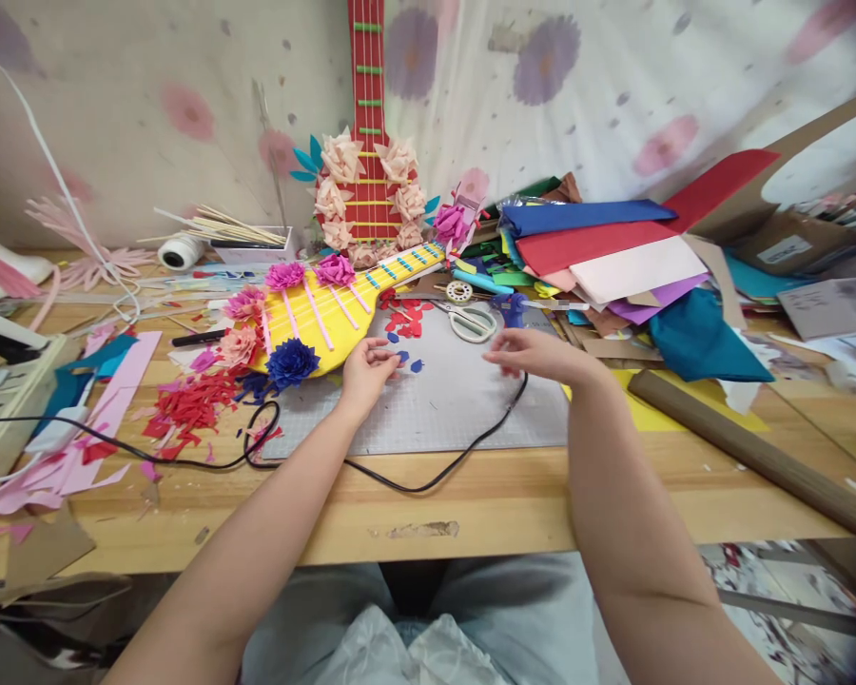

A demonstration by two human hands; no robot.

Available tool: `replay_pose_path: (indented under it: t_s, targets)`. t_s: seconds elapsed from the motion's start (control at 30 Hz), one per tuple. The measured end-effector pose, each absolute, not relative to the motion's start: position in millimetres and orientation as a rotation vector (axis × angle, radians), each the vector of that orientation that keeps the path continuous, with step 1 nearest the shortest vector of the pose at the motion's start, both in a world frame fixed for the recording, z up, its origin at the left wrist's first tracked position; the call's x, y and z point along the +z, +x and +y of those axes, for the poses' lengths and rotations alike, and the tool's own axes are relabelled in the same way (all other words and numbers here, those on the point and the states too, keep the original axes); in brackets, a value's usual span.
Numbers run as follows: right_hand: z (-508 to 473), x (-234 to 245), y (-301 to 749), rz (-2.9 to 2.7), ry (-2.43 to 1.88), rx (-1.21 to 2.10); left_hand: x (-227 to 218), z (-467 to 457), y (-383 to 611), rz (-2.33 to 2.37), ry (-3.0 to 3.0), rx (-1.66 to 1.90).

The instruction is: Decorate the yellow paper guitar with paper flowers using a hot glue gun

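My left hand (368, 377) is at the lower edge of a yellow paper lute (328, 328), its fingers loosely bent and slightly apart. Beside its fingertips lie small blue paper petals (418, 365) on the grey cutting mat (457, 419); whether it touches one is unclear. Over the mat's right part hovers my right hand (542, 355), fingers half curled and apart, with nothing visible in them. Just beyond it lies a blue hot glue gun (512, 308). A black cord (471, 447) runs below this hand. A dark blue paper flower (292, 363) decorates the lute, along with pink ones.
Scissors (469, 322) and red paper petals (406, 319) lie at the mat's back. Behind stands a red paper instrument (368, 190) with pale flowers. Stacked coloured paper (599, 243) and a brown tube (742, 447) are at right, red scraps (189, 409) at left.
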State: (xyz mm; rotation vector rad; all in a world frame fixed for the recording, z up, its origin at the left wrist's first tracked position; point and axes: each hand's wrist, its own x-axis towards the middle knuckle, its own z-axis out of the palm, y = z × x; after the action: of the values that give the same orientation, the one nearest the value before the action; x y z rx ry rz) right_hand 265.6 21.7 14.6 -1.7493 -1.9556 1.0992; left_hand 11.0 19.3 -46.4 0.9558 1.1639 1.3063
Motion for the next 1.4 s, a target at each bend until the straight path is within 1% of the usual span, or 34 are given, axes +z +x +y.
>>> replay_pose_path:
  t_s: [0.03, 0.1, 0.17, 0.3, 0.4, 0.53, 0.6, 0.67, 0.77, 0.83, 0.9, 1.0, 1.13, 1.4]
  targets:
    - [21.5, 16.7, 282.1, -1.878, -1.898, 0.993, -46.6, 21.1, 11.6, 1.162, 0.955, 1.316]
    - [26.3, 13.0, 305.9, -1.643, -2.096, 0.681, -46.3, 24.9, 12.9, 1.157, 0.959, 1.324]
    - [37.1, 1.1, 313.6, -1.548, -2.047, 0.517, -45.5, 27.9, 14.3, 1.152, 0.952, 1.322]
    - [63.2, -26.6, 293.2, -1.625, -1.946, 0.254, -45.7, 29.4, 15.3, 1.123, 0.936, 1.321]
    - [74.3, -37.6, 277.1, -1.536, -2.000, 0.168, -48.4, 28.1, 14.6, 1.116, 0.963, 1.336]
    - [74.7, -38.0, 275.3, -1.341, -1.989, 0.227, -51.7, 26.9, 13.3, 1.147, 0.981, 1.359]
    - [69.1, -33.3, 275.5, -1.215, -1.818, 0.330, -51.9, 26.3, 13.2, 1.163, 0.978, 1.371]
    - [59.7, -27.0, 271.5, -1.162, -1.558, 0.511, -51.4, 25.8, 13.7, 1.178, 0.971, 1.388]
    - [40.8, -17.7, 257.0, -1.288, -1.310, 0.838, -51.0, 25.2, 15.1, 1.202, 0.970, 1.410]
    - [28.7, -13.2, 244.6, -1.452, -1.324, 1.021, -51.6, 24.9, 15.6, 1.230, 0.973, 1.420]
    - [20.0, -10.5, 232.9, -1.586, -1.393, 1.123, -52.7, 24.4, 15.3, 1.261, 0.973, 1.424]
    - [14.3, -9.5, 220.8, -1.692, -1.490, 1.117, -54.1, 22.8, 13.5, 1.271, 0.987, 1.433]
    - [14.7, -11.5, 216.7, -1.775, -1.499, 1.039, -54.3, 20.7, 11.2, 1.263, 1.002, 1.438]
    - [15.3, -13.6, 218.9, -1.791, -1.540, 1.009, -52.9, 20.7, 11.7, 1.283, 1.023, 1.435]
